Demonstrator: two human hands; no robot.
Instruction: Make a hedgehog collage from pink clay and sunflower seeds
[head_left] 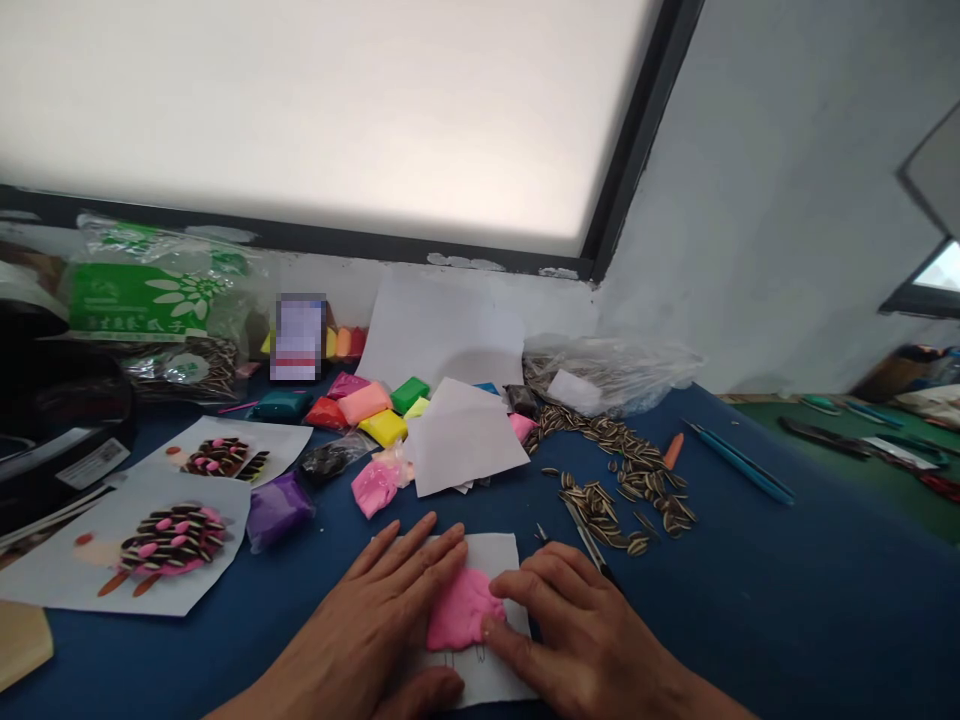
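Observation:
A flattened piece of pink modelling clay lies on a small white sheet of paper, where a few drawn lines show below it. My left hand rests flat on the paper's left side, fingers stretched out and close together, its fingertips beside the clay's edge. From the right, my right hand pinches the clay's right edge between thumb and forefinger, with the other fingers curled. An opened pink clay packet sits just beyond my left fingertips. Part of the clay's left side is hidden by my left hand.
Sunflower seeds are scattered at right, near a craft knife and blue tweezers. Behind are coloured clay packets and white paper. Two seed-decorated hedgehog pictures and a purple packet lie left.

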